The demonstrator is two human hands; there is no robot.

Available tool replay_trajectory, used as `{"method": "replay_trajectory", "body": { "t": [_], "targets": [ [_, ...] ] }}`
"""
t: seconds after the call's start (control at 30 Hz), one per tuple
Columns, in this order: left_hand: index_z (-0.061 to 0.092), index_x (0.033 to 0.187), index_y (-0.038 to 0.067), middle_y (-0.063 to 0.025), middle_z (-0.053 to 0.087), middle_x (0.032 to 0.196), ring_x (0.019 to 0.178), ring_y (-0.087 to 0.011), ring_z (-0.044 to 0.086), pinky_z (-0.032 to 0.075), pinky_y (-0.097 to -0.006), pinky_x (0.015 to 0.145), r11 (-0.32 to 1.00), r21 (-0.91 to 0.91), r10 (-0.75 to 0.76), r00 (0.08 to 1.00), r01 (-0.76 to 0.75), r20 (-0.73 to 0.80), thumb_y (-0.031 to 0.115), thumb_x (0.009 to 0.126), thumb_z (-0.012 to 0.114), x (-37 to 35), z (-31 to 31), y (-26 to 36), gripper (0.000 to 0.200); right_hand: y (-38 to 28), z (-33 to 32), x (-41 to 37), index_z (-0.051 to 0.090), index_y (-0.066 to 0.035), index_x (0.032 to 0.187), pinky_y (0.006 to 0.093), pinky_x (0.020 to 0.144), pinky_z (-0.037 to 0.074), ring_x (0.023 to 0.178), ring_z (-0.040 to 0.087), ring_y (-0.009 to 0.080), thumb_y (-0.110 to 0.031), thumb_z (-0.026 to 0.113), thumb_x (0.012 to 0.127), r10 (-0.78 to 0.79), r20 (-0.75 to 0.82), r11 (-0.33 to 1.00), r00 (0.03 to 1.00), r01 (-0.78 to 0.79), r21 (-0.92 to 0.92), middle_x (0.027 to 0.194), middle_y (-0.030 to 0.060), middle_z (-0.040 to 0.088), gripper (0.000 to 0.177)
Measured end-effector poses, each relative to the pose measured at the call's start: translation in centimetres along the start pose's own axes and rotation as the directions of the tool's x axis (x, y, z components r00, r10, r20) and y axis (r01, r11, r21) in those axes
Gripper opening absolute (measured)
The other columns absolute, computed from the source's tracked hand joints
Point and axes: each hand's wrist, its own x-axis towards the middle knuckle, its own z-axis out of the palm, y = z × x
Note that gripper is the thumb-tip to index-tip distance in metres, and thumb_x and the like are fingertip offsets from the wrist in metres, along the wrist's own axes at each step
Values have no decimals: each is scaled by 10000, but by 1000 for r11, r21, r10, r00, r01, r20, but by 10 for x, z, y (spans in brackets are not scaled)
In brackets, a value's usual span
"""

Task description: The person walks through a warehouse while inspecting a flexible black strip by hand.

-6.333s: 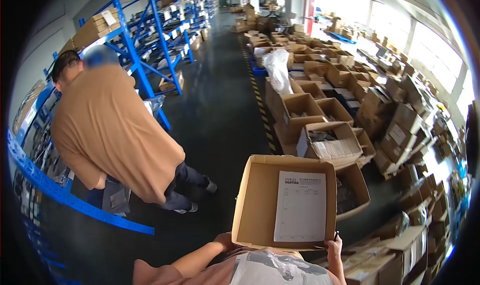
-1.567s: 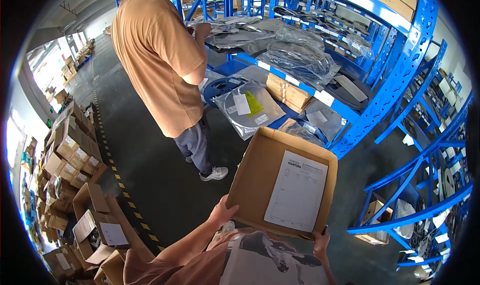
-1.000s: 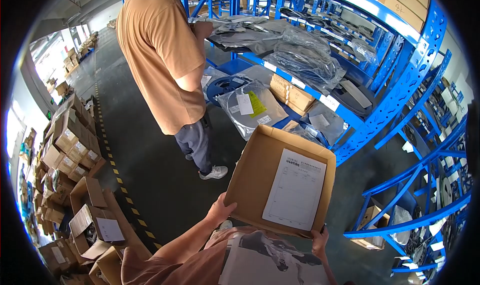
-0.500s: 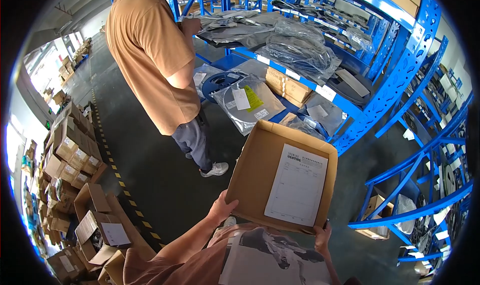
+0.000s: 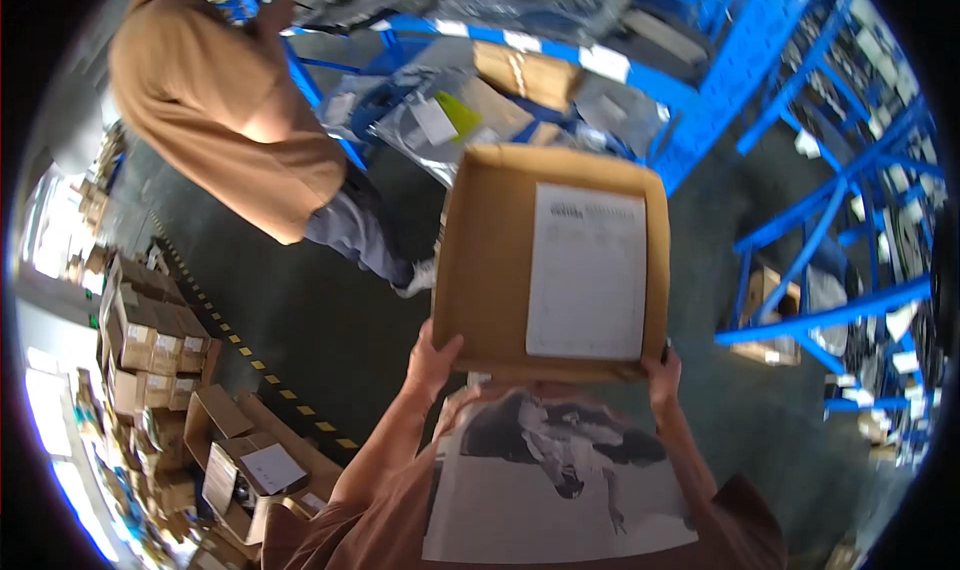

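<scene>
A shallow cardboard tray (image 5: 485, 260) is held out in front of my body, its open side facing up. Inside, toward its right, lies a white printed sheet (image 5: 588, 280), its text blurred. My left hand (image 5: 432, 360) grips the tray's near left corner, thumb over the rim. At the near right corner my right hand (image 5: 661, 377) is closed on the rim. Something small and dark shows beside the right thumb; I cannot make out what it is.
A person in a tan shirt (image 5: 215, 100) stands at the left by blue shelving (image 5: 715, 100) with bagged reels (image 5: 430, 120) and a carton (image 5: 525, 70). Stacked cartons (image 5: 150, 335) and an opened box (image 5: 255, 470) line the left, past a yellow-black floor line (image 5: 270, 378). Another blue rack (image 5: 830, 310) stands right.
The tray sits higher in view and squarer to me, both hands still on it. My view has shifted, so the other person and shelving appear further left and higher.
</scene>
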Motion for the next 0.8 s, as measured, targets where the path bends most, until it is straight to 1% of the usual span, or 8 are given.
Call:
{"method": "replay_trajectory", "body": {
  "t": [0.07, 0.17, 0.23, 0.37, 0.47, 0.53, 0.63, 0.8],
  "targets": [
    [470, 1227, 50, -108, 578, 1101, 1026, -185, 540, 419, -299, 875, 998, -61, -31, 999, 33, 27, 162, 801, 622, -1, -1, 0, 465, 0, -4, 1, 526, 32, 1149, 286, 754, 450, 816, 552, 153, -124, 546, 696, 0, 8, 996, 1000, 1, -87, 891, 100, 621, 479],
    [461, 1230, 37, -80, 570, 1092, 1009, -167, 535, 408, -288, 880, 987, -147, -58, 997, 64, 48, 138, 812, 606, -5, 1, 4, 453, -11, -4, -5, 529, 2, 1168, 281, 741, 451, 784, 554, 145, -118, 536, 697, 34, -9, 997, 999, -35, -75, 845, 87, 629, 486],
    [459, 1231, 34, -75, 566, 1094, 1009, -167, 532, 407, -287, 880, 986, -153, -62, 996, 71, 59, 133, 817, 601, -6, 2, 6, 449, -10, -4, -4, 528, -23, 1192, 272, 716, 451, 775, 547, 127, -103, 535, 695, -88, -3, 993, 996, 88, -80, 858, 88, 626, 503],
    [453, 1237, 30, -74, 552, 1111, 1019, -173, 522, 408, -289, 878, 977, -189, -88, 995, 96, 53, 127, 824, 593, -4, 0, 5, 446, -20, -1, -8, 524, -40, 1209, 266, 679, 452, 729, 545, 110, -99, 531, 696, -31, -9, 999, 999, 31, -43, 835, 73, 627, 516],
    [441, 1249, 27, -77, 540, 1130, 1030, -174, 516, 405, -291, 884, 974, -212, -74, 996, 85, 58, 119, 826, 589, -2, -1, 7, 457, -20, -1, -8, 522, -34, 1205, 260, 643, 453, 668, 536, 100, -108, 527, 702, -66, -21, 997, 998, 65, -43, 770, 54, 618, 509],
    [434, 1255, 24, -77, 537, 1134, 1029, -175, 516, 403, -291, 886, 972, -227, -48, 996, 64, 72, 114, 825, 589, 0, -1, 7, 466, -22, -1, -9, 522, -39, 1205, 253, 618, 447, 621, 520, 91, -114, 522, 705, -104, -33, 987, 994, 99, -123, 705, 51, 601, 505],
    [423, 1265, 20, -77, 533, 1139, 1029, -176, 515, 398, -291, 892, 967, -247, -40, 997, 56, 70, 106, 824, 587, -2, 1, 13, 478, -26, 1, -9, 524, -47, 1200, 249, 607, 443, 606, 511, 90, -120, 523, 705, -169, -55, 977, 984, 160, -138, 686, 66, 588, 501],
    [421, 1268, 18, -73, 533, 1141, 1039, -179, 512, 390, -293, 903, 967, -245, -53, 996, 68, 66, 95, 828, 579, -2, 0, 17, 474, -33, 0, -12, 532, -58, 1192, 248, 617, 444, 614, 524, 94, -126, 522, 702, -155, -60, 983, 986, 148, -111, 680, 70, 590, 494]
  ]
}}
